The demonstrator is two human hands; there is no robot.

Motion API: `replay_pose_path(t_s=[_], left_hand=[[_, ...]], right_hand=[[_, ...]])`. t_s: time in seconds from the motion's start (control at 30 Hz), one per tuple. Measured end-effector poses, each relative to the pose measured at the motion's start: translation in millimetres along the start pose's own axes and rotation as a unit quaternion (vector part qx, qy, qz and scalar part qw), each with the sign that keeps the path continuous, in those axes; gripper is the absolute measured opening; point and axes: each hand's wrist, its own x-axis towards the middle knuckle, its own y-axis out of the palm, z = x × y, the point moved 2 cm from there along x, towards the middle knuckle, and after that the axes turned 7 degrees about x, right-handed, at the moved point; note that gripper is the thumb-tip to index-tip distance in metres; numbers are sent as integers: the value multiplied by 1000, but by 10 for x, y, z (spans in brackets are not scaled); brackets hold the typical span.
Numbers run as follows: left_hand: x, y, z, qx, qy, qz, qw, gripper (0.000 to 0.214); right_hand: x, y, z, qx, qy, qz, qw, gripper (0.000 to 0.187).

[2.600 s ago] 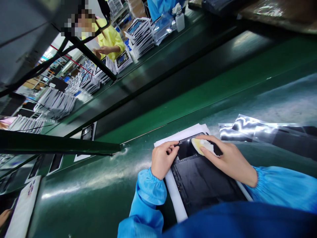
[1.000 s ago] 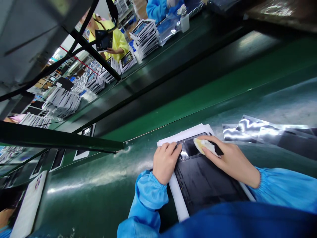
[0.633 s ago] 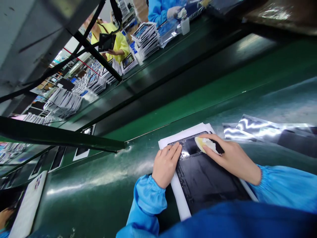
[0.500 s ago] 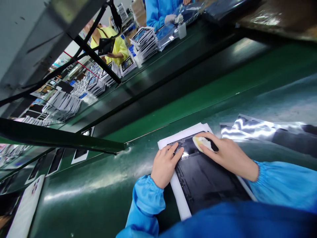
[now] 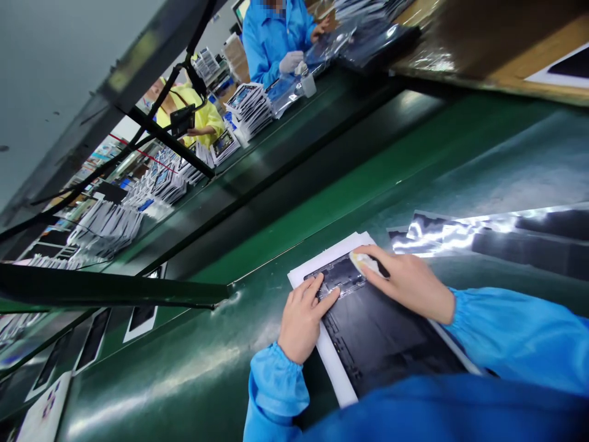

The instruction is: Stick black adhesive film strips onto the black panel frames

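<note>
A flat black panel (image 5: 391,337) with a clear-edged strip along its top lies on white sheets (image 5: 332,368) on the green bench, in front of my body. My left hand (image 5: 301,316) rests on the panel's upper left corner, fingers apart and pressing down. In my right hand (image 5: 411,282) a crumpled white and yellowish wiping cloth (image 5: 368,265) is pinched, and it touches the upper right part of the panel. My blue jacket hides the panel's lower end.
Glossy film sheets (image 5: 497,230) lie to the right on the bench. A green metal bar (image 5: 115,285) juts in from the left. Beyond the conveyor belt (image 5: 294,227) stand stacks of panels (image 5: 251,110), with a person in blue (image 5: 271,43) and one in yellow (image 5: 209,116).
My view has shifted, so the scene sits differently in the picture. My right hand and the cloth remain on the panel's upper strip, with my left hand still on its corner.
</note>
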Motion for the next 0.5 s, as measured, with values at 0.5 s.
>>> replay_pose_path(t_s=[0.5], left_hand=[[613,-36,-58,-65,-155,-24,985,25]], right_hand=[[-73,-100,-267,336,222,-124,907,47]])
